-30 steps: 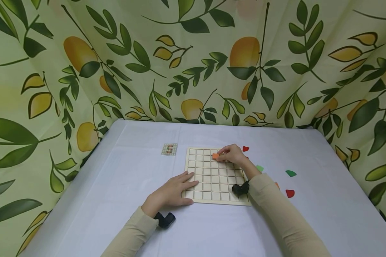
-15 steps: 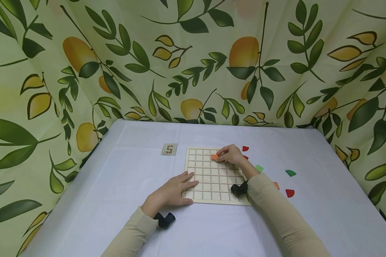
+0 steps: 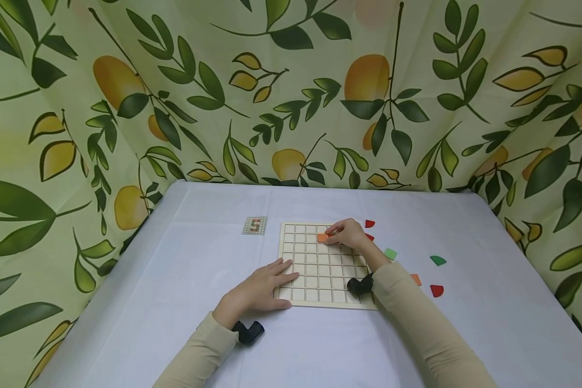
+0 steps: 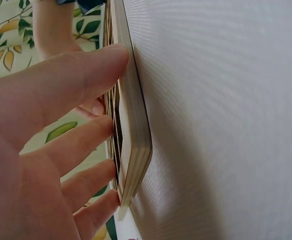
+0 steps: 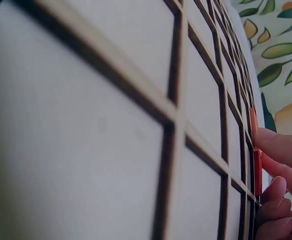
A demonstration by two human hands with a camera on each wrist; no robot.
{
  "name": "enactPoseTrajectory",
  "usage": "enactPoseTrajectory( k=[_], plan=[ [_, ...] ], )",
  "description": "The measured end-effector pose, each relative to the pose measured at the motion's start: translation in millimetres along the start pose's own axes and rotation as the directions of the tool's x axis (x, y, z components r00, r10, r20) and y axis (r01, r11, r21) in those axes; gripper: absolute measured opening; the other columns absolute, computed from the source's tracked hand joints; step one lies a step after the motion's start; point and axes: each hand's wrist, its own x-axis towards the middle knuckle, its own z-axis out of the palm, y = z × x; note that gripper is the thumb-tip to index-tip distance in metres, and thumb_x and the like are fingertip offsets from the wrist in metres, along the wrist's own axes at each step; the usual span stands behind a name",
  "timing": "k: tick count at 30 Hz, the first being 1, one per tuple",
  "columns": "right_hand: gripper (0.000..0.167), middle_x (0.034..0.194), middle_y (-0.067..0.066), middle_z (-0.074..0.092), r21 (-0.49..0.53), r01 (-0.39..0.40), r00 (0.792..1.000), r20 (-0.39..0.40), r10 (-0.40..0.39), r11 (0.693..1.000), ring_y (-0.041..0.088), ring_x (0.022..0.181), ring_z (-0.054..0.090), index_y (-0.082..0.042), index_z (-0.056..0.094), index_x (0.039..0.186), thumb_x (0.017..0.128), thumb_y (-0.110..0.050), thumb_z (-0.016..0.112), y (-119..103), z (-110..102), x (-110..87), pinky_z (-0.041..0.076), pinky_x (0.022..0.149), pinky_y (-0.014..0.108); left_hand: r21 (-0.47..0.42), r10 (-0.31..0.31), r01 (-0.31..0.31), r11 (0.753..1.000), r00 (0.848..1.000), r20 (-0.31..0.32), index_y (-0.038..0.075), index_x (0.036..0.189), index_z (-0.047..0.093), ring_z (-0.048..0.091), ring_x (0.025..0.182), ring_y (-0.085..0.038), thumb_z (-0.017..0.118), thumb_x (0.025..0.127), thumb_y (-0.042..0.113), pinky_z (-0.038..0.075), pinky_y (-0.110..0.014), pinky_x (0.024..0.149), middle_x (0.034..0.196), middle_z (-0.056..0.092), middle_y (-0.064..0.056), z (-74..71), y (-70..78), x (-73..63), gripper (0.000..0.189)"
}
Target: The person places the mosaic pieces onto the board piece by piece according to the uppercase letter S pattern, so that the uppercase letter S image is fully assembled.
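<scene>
Head view, right hand (image 3: 350,234) pinching flat orange square (image 3: 322,237), red piece (image 5: 258,172) alongside, left hand (image 3: 258,289) spread on board (image 3: 312,282).

Four red pieces show: one at the right hand's (image 3: 350,235) fingers (image 5: 281,150), a red piece (image 5: 258,172); two just beyond that hand, a far red piece (image 3: 370,223) and a nearer red piece (image 3: 371,237); and one lone red piece (image 3: 436,291) farther right. Orange counts two: an orange square (image 3: 322,237) and an orange piece (image 3: 416,279) by the sleeve (image 3: 431,318). Green also counts two: one light green square (image 3: 390,254) and one dark green piece (image 3: 438,261). That makes eight visible pieces, with one gridded board (image 3: 315,280), one patterned card (image 3: 254,225) and one counter (image 3: 199,242). Hands number two, the left hand (image 3: 262,285) included.
</scene>
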Motion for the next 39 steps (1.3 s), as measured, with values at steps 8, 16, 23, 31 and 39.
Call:
enactPoseTrajectory(
  k=[8, 16, 23, 31, 39],
  plan=[
    [0.025, 0.098, 0.009, 0.065, 0.037, -0.008, 1.0, 0.0, 0.008, 0.999, 0.017, 0.083, 0.047, -0.004, 0.076, 0.099, 0.078, -0.017, 0.079, 0, -2, -0.5, 0.038, 0.062, 0.023, 0.015, 0.014, -0.014, 1.0, 1.0, -0.004, 0.018, 0.143, 0.048, 0.026, 0.15, -0.033, 0.068, 0.087, 0.037, 0.031, -0.053, 0.119, 0.159, 0.032, -0.009, -0.1, -1.2, -0.2, 0.063],
    [0.028, 0.085, 0.004, 0.06, 0.023, -0.004, 1.0, -0.024, 0.004, 1.0, 0.017, 0.081, 0.045, -0.004, 0.075, 0.104, 0.082, -0.02, 0.076, -6, -10, -7.3, 0.038, 0.06, 0.022, 0.017, 0.013, -0.013, 1.0, 1.0, -0.005, 0.018, 0.143, 0.048, 0.026, 0.15, -0.033, 0.068, 0.087, 0.038, 0.031, -0.054, 0.118, 0.159, 0.032, -0.009, 0.8, -2.2, 0.5, 0.063],
    [0.028, 0.078, -0.001, 0.054, 0.058, -0.019, 1.0, -0.017, 0.02, 0.998, 0.017, 0.075, 0.044, -0.003, 0.073, 0.106, 0.083, -0.02, 0.074, -6, -17, -12.0, 0.038, 0.059, 0.023, 0.019, 0.013, -0.013, 1.0, 1.0, -0.009, 0.019, 0.143, 0.048, 0.027, 0.15, -0.032, 0.068, 0.086, 0.038, 0.031, -0.053, 0.119, 0.159, 0.032, -0.009, 1.8, -2.8, 1.0, 0.063],
    [0.031, 0.1, 0.01, 0.061, 0.065, 0.004, 0.999, -0.05, -0.001, 0.998, 0.02, 0.09, 0.045, 0.0, 0.071, 0.111, 0.086, -0.019, 0.071, 0, -31, -19.2, 0.04, 0.068, 0.024, 0.0, 0.004, -0.004, 1.0, 1.0, -0.001, 0.019, 0.144, 0.047, 0.025, 0.15, -0.032, 0.069, 0.086, 0.038, 0.03, -0.054, 0.119, 0.159, 0.031, -0.009, 1.1, -1.7, 0.8, 0.064],
    [0.033, 0.076, -0.003, 0.051, 0.088, -0.056, 0.997, -0.045, 0.061, 0.995, 0.015, 0.064, 0.041, -0.004, 0.069, 0.115, 0.087, -0.022, 0.07, 10, -44, -19.0, 0.037, 0.054, 0.026, 0.004, 0.009, -0.009, 1.0, 1.0, -0.004, 0.018, 0.144, 0.047, 0.025, 0.15, -0.033, 0.069, 0.086, 0.038, 0.03, -0.054, 0.119, 0.159, 0.032, -0.009, 1.1, -1.6, 0.1, 0.064]
  ],
)
